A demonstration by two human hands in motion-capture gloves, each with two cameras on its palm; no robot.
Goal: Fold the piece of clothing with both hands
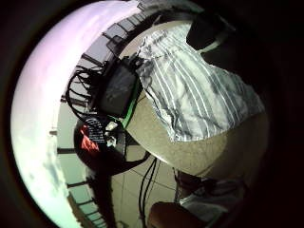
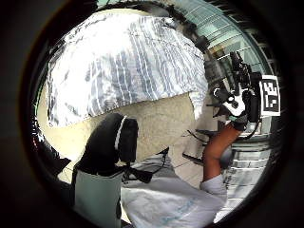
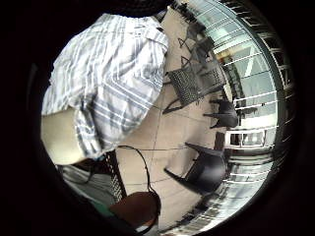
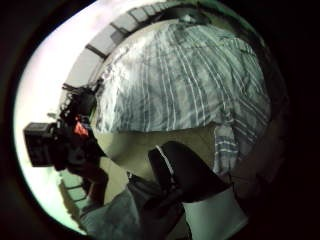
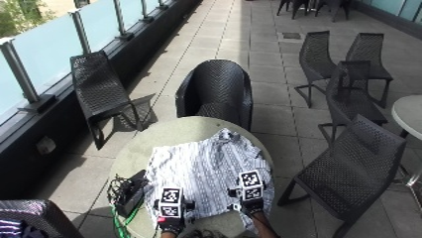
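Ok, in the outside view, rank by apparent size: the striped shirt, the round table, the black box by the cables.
1. Round table
2. Striped shirt, spread on it
3. Black box, clearly smallest

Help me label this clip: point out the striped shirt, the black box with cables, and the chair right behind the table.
striped shirt (image 5: 201, 171), outside view, middle of the cloth.
black box with cables (image 5: 130, 192), outside view, its top face.
chair behind the table (image 5: 216, 89), outside view, its woven backrest.

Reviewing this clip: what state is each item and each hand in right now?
striped shirt: spread flat on the table, not yet folded.
round table: bears the shirt and the black device.
black device: at the table's left edge, cables attached.
left hand: at the shirt's near edge.
right hand: likewise.
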